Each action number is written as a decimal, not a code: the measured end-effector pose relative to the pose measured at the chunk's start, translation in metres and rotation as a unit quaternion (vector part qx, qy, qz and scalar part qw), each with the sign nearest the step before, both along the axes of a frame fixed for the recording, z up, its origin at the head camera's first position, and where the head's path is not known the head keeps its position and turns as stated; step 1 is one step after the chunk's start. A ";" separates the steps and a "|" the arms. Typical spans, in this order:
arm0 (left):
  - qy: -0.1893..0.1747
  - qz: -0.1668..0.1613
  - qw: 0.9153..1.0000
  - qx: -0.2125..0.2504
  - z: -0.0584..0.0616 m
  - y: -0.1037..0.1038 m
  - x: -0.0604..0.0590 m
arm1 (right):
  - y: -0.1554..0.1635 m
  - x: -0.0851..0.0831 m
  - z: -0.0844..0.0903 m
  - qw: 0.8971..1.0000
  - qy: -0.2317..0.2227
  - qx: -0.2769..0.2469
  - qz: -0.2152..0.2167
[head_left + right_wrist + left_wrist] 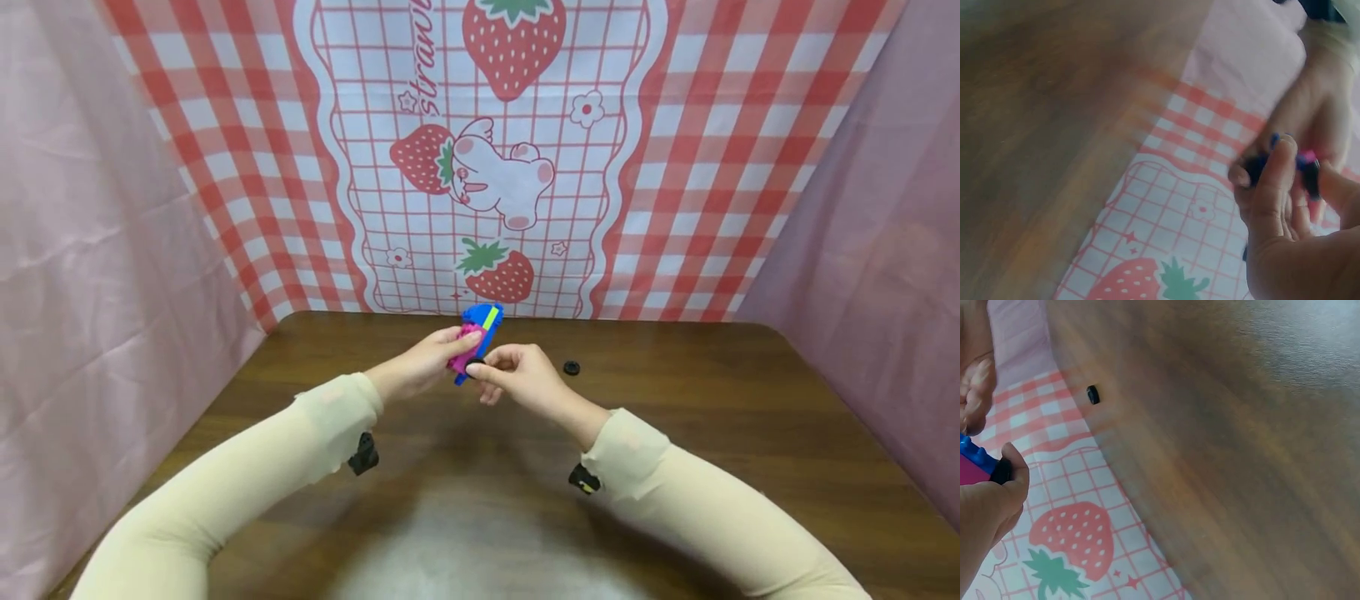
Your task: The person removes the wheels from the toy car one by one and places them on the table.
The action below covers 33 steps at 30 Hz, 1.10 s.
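A small building-block toy car (486,318), blue and pink with a yellow-green stripe, is held up above the table, tilted. My left hand (429,358) grips it by its pink part, the thumb lying along the top. At the car's near end my right hand (527,380) pinches a black wheel (475,363) against its side; whether the wheel is seated cannot be told. In the left wrist view the blue-and-pink body (975,459) and a black wheel (1002,471) show beside the left hand. The fingers hide most of the car in the right wrist view.
A loose black wheel (572,367) lies on the brown wooden table (675,392), to the right of the right hand. Behind the table hangs a red-and-white checked strawberry cloth (690,167). Pink cloth (112,250) hangs at both sides.
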<state>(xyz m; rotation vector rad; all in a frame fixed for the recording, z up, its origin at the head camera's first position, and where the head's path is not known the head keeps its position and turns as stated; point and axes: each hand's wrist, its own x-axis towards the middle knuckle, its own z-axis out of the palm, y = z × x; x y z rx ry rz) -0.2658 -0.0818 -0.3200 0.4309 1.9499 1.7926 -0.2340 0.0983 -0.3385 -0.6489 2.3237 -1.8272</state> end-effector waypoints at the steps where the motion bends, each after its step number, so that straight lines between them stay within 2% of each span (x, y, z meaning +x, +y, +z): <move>1: -0.002 0.000 1.000 -0.001 -0.001 0.000 0.000 | 0.001 0.000 0.001 1.000 -0.018 -0.008 -0.008; 5: -0.002 0.009 1.000 0.004 -0.006 0.001 -0.002 | 0.001 -0.001 0.002 0.995 -0.079 -0.051 -0.020; 8: 0.005 0.017 1.000 0.008 -0.008 0.001 -0.002 | 0.001 -0.001 0.001 0.992 -0.097 -0.076 -0.022; 16: 0.001 0.021 1.000 0.006 -0.011 0.003 -0.003 | 0.005 -0.003 0.003 0.987 -0.111 -0.111 -0.040; 28: 0.004 0.024 1.000 0.002 -0.010 -0.001 0.000 | 0.011 -0.004 0.011 0.985 -0.110 -0.126 -0.051; 33: -0.002 0.032 0.999 0.001 -0.014 -0.001 -0.001 | 0.016 -0.006 0.013 0.984 -0.111 -0.125 -0.055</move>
